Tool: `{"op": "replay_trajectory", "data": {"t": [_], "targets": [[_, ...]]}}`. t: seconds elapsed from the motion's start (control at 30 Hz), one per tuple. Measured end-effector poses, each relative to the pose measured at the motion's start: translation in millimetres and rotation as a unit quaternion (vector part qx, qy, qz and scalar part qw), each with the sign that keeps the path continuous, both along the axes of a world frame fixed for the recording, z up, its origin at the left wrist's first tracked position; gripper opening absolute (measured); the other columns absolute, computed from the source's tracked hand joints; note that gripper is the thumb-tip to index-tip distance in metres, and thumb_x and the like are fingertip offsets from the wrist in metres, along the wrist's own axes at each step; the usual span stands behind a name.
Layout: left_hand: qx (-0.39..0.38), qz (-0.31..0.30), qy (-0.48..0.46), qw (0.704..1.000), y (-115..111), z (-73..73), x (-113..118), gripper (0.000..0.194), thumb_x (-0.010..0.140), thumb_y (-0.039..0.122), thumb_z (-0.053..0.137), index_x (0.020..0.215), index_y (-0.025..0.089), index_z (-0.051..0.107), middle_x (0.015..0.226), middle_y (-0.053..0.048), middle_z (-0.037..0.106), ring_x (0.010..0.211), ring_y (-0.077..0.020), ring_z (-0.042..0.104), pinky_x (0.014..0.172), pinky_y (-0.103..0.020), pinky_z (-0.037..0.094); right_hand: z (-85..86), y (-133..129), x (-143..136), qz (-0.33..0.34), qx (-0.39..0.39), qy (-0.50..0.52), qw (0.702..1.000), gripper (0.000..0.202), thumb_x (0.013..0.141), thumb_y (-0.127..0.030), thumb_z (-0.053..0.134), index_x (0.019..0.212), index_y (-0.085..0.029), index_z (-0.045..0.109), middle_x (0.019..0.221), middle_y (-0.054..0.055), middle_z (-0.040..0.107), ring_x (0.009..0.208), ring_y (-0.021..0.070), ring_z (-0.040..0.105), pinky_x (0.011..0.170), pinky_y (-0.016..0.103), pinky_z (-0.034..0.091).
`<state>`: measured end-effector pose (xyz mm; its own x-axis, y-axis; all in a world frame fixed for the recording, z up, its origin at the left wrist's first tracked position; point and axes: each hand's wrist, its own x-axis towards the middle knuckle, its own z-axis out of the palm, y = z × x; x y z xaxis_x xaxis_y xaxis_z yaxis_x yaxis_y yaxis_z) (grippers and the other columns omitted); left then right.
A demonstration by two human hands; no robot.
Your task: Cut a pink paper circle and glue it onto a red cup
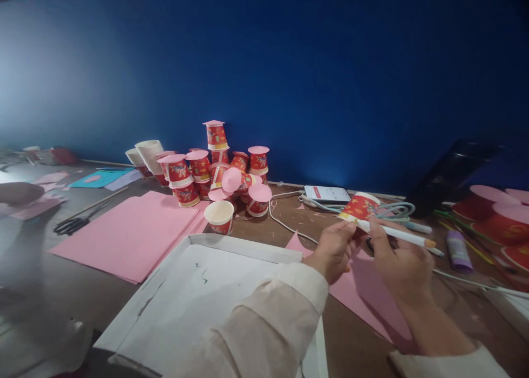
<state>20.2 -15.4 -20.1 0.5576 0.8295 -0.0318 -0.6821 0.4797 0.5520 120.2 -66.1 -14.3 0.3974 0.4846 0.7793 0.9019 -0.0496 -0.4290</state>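
My left hand (333,249) is closed with its fingertips at the near edge of a red patterned paper cup (359,205), which is tilted. In my right hand (399,259) is a white marker pen (399,235) with an orange end, gripped between thumb and fingers. The pen's other end meets the cup near my left fingertips. A small orange tip shows below my left fingers; what it belongs to is hidden. Beneath both hands lies a pink paper sheet (372,298). Behind the cup are a phone (326,194) and a coiled cable (397,210).
Red cups topped with pink discs (179,171) stand stacked by the blue wall, beside white nested cups (149,153). An upright open cup (219,217) stands before them. Pink sheets (136,232), scissors (72,223), a white box lid (198,295) and a purple glue stick (458,251) lie around.
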Motion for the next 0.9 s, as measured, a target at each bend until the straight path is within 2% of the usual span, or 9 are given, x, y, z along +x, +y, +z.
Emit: {"op": "replay_trajectory", "data": {"t": [0.3,0.47,0.7,0.9], "targets": [[-0.003,-0.012,0.000,1.000,-0.3,-0.1,-0.7,0.042,0.067,0.042,0.098,0.089,0.013,0.077,0.090,-0.009,0.074,0.094,-0.0203,0.070,0.105,-0.036,0.050,0.5,-0.5,-1.7,-0.003,0.002,0.012,1.000,0.057,0.102,-0.063,0.050,0.099,-0.017,0.083,0.094,0.015,0.084,0.092,0.0319,0.079,0.082,0.043,0.058],[-0.015,0.001,-0.025,1.000,2.2,-0.6,2.2,0.036,0.071,0.037,0.094,0.091,0.014,0.075,0.099,-0.011,0.077,0.107,-0.0240,0.072,0.110,-0.037,0.050,-0.9,-0.1,-3.1,-0.005,0.012,0.001,1.000,0.054,0.102,-0.060,0.050,0.097,-0.018,0.083,0.093,0.015,0.084,0.090,0.0320,0.079,0.081,0.042,0.059],[-0.055,0.017,-0.026,0.998,4.7,-0.3,4.0,0.020,0.081,0.027,0.083,0.094,0.014,0.074,0.104,-0.013,0.077,0.110,-0.0234,0.073,0.110,-0.035,0.052,-3.4,-0.6,-3.3,0.011,0.006,0.012,1.000,0.050,0.101,-0.057,0.051,0.100,-0.019,0.082,0.094,0.015,0.083,0.091,0.0322,0.078,0.084,0.044,0.058],[-0.041,0.005,-0.029,0.999,2.5,0.3,1.8,0.023,0.080,0.029,0.086,0.094,0.014,0.075,0.102,-0.013,0.077,0.108,-0.0236,0.073,0.112,-0.037,0.051,-0.3,-0.9,-2.9,0.007,0.002,0.018,1.000,0.046,0.100,-0.055,0.053,0.099,-0.019,0.082,0.094,0.014,0.083,0.091,0.0316,0.077,0.083,0.042,0.056]]}}
